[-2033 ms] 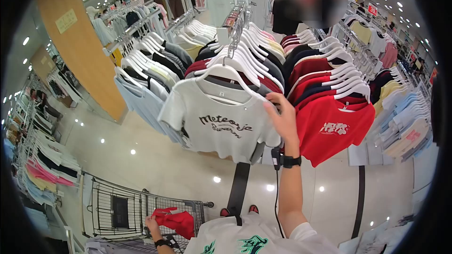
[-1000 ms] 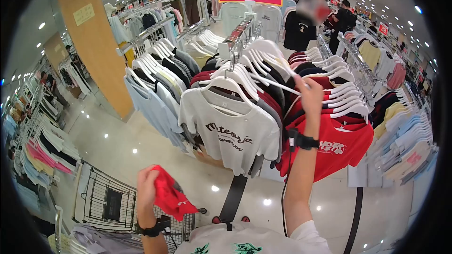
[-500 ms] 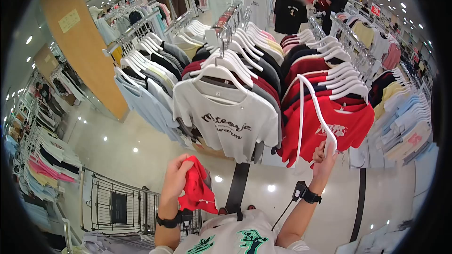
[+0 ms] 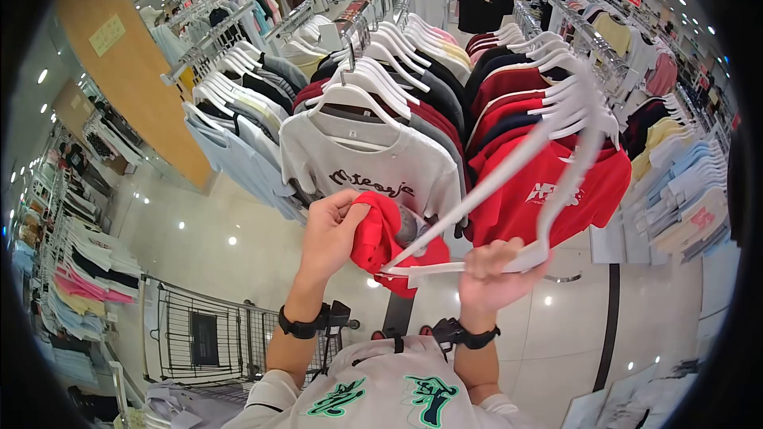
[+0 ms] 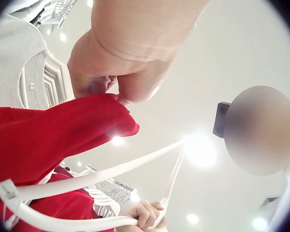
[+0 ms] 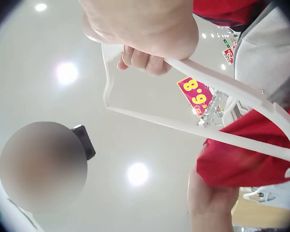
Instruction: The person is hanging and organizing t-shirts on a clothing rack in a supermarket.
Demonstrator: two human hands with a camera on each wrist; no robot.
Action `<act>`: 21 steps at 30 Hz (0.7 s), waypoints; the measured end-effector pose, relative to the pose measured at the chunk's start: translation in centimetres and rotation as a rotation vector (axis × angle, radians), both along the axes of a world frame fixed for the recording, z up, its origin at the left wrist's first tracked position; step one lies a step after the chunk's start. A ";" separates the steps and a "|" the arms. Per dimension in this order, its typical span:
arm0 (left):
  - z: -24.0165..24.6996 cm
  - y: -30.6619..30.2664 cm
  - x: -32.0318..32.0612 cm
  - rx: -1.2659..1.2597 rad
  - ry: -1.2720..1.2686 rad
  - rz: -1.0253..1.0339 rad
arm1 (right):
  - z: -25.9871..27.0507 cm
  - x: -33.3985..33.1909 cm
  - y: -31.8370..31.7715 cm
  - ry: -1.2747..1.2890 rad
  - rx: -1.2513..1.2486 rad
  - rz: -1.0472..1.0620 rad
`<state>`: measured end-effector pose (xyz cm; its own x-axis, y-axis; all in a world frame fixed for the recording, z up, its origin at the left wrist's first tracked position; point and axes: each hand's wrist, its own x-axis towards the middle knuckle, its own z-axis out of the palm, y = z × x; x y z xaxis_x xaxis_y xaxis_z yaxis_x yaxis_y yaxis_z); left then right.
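My left hand (image 4: 327, 234) pinches a bunched red garment (image 4: 380, 230) in front of the grey lettered T-shirt (image 4: 373, 160). The same red cloth (image 5: 63, 128) hangs from the left hand (image 5: 125, 53) in the left wrist view. Curled round one end of a white hanger (image 4: 509, 262) is my right hand (image 4: 494, 276). The hanger's other end lies at the red garment, with its frame blurred and rising to the right. In the right wrist view the right hand (image 6: 145, 29) grips the hanger (image 6: 222, 83), and its far end overlaps the red cloth (image 6: 246, 154).
Racks of shirts on white hangers stand ahead, with a red T-shirt (image 4: 548, 191) at the front right. A shopping cart (image 4: 211, 334) is at the lower left. A wooden pillar (image 4: 131, 63) rises on the left. People stand in the background.
Both hands have moved together in front of me. The left hand has risen with the red garment, and the right hand has brought the hanger from the right, tipping its end to the cloth.
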<state>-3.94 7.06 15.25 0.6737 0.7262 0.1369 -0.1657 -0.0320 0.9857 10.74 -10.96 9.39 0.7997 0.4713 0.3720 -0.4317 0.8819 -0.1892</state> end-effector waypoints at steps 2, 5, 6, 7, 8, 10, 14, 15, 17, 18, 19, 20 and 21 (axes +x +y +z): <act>0.0 0.3 -0.2 0.020 0.020 0.013 | -0.3 -1.7 0.9 -0.043 -0.099 -0.012; -0.2 0.6 -0.7 0.058 0.033 0.037 | -2.0 -2.0 1.3 -0.256 -0.178 -0.058; -0.3 0.9 -0.8 0.087 0.021 0.043 | -2.4 -1.9 1.2 -0.285 -0.241 -0.108; -0.3 1.3 -0.9 0.087 0.022 0.050 | -2.6 -1.6 1.1 -0.316 -0.302 -0.157; -0.4 1.7 -1.1 0.140 0.059 0.038 | -2.5 -1.0 0.9 -0.318 -0.300 -0.149; -0.5 2.3 -1.2 0.192 0.096 0.036 | -1.5 0.3 0.3 -0.275 -0.255 -0.046; 0.2 2.9 -1.5 0.383 0.244 -0.009 | -1.9 3.7 0.1 -0.272 -0.216 0.029; 0.5 2.9 -1.7 0.478 0.312 -0.042 | -2.2 4.2 0.2 -0.273 -0.214 0.036; 0.9 2.7 -1.9 0.588 0.332 -0.127 | -3.5 5.0 0.8 -0.250 -0.633 -0.049; 1.0 2.6 -1.8 0.697 0.348 -0.220 | -5.0 4.7 1.2 -0.577 -0.740 -0.249; 0.5 2.3 -1.4 0.786 0.289 -0.254 | -4.4 4.2 2.0 -0.751 -0.739 -0.278; 0.4 1.7 -1.0 0.786 0.287 -0.261 | -3.7 2.8 2.3 -0.732 -0.849 -0.128; 0.5 1.0 -0.7 0.789 0.310 -0.266 | -1.4 1.4 2.7 -0.774 -0.926 -0.079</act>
<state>-4.64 8.10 15.72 0.8966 0.3115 0.3147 0.0060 -0.7193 0.6947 12.09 -8.24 7.96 0.5533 0.7723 0.3121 0.1238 0.2943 -0.9477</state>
